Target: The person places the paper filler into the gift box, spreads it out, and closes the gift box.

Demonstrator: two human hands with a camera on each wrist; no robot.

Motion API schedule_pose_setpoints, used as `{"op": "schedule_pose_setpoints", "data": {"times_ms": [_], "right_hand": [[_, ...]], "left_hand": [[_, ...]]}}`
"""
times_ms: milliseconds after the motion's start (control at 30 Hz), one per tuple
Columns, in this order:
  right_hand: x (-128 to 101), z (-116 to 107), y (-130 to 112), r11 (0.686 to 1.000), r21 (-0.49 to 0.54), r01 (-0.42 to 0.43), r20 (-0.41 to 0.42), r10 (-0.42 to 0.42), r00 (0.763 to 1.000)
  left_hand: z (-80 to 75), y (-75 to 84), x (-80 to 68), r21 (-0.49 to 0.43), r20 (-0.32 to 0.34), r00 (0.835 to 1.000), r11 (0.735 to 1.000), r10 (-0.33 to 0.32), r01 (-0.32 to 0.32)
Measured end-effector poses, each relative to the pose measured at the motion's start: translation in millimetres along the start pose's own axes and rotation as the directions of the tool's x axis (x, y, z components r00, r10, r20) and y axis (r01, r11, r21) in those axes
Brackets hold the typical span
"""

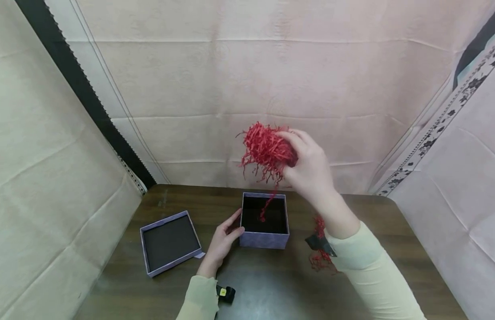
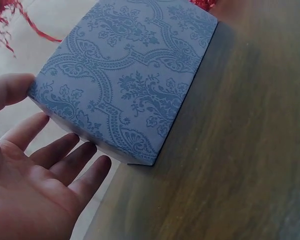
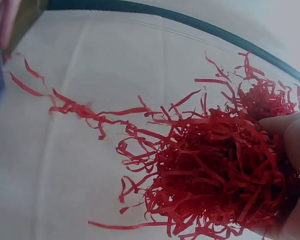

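My right hand (image 1: 307,166) grips a large clump of red shredded paper (image 1: 265,149) above the box. Loose strands trail from the clump down into the open box (image 1: 264,240), which has a blue-purple patterned outside and a black inside. Against the box's left side rest the fingers of my left hand (image 1: 222,242), with its thumb at the near left corner. In the left wrist view these fingers (image 2: 65,157) look spread and fairly straight beside the patterned face. The right wrist view shows the tangled shreds (image 3: 215,170) between thumb and fingers.
The box's lid (image 1: 171,242) lies inside up on the brown wooden table (image 1: 127,284), left of the box. A smaller heap of red shreds (image 1: 320,262) lies on the right, partly behind the right wrist's black strap. Pale cloth (image 1: 183,75) hangs around the table.
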State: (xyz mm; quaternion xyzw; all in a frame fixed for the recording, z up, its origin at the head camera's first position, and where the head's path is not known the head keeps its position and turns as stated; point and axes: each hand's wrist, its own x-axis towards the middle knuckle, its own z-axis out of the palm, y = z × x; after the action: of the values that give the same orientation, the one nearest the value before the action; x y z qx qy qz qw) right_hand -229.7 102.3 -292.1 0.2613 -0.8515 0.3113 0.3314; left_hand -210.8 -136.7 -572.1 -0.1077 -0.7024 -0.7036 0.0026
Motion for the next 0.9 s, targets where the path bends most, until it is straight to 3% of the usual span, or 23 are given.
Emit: {"op": "schedule_pose_setpoints", "data": {"times_ms": [300, 567, 700, 900], "right_hand": [[-41, 56, 28, 0.991, 0.020, -0.130, 0.136, 0.127, 0.983], [-89, 103, 61, 0.962, -0.014, -0.274, 0.321, 0.264, 0.910], [-105, 122, 75, 0.962, -0.082, -0.261, 0.405, 0.272, 0.873], [-114, 138, 84, 0.976, -0.178, -0.127, 0.530, 0.204, 0.823]], "left_hand": [[0.7, 1.4, 1.8, 0.000, 0.002, 1.000, 1.000, -0.007, 0.007], [1.3, 0.8, 0.0, 0.004, -0.018, 1.000, 1.000, -0.016, 0.016], [0.8, 0.4, -0.2, 0.001, -0.036, 0.999, 0.999, -0.034, 0.034], [0.9, -2.3, -0.5, 0.013, -0.039, 0.998, 0.999, -0.049, 0.049]]}}
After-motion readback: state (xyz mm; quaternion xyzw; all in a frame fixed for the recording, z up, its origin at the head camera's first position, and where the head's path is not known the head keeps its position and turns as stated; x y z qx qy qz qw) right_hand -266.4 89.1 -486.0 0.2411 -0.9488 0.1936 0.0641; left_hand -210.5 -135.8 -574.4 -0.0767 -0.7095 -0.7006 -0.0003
